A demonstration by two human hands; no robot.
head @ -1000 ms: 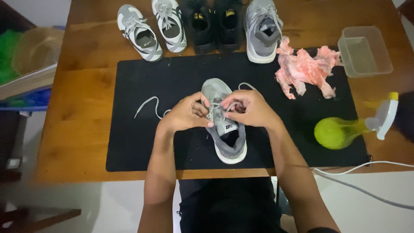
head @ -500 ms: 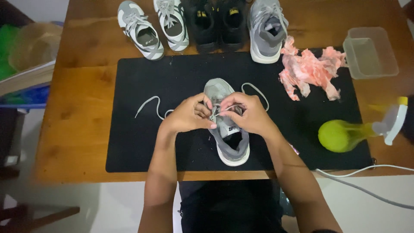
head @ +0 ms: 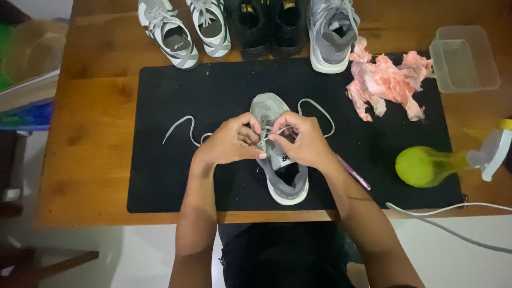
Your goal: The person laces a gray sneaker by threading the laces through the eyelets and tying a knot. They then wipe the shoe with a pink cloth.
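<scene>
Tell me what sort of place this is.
Likely a home shoe-cleaning spot: a wooden table with a black mat, a row of shoes at the back, and a green spray bottle beside a pink rag.

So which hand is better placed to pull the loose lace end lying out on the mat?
Probably the left hand: the long lace end trails out on its side of the gray shoe. The right hand sits near the shorter loop.

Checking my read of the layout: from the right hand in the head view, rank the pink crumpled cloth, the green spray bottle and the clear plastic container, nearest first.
From the right hand:
1. Pink crumpled cloth, up and to its right on the mat.
2. Green spray bottle, lying further right near the mat's edge.
3. Clear plastic container, at the far right corner of the table.
</scene>
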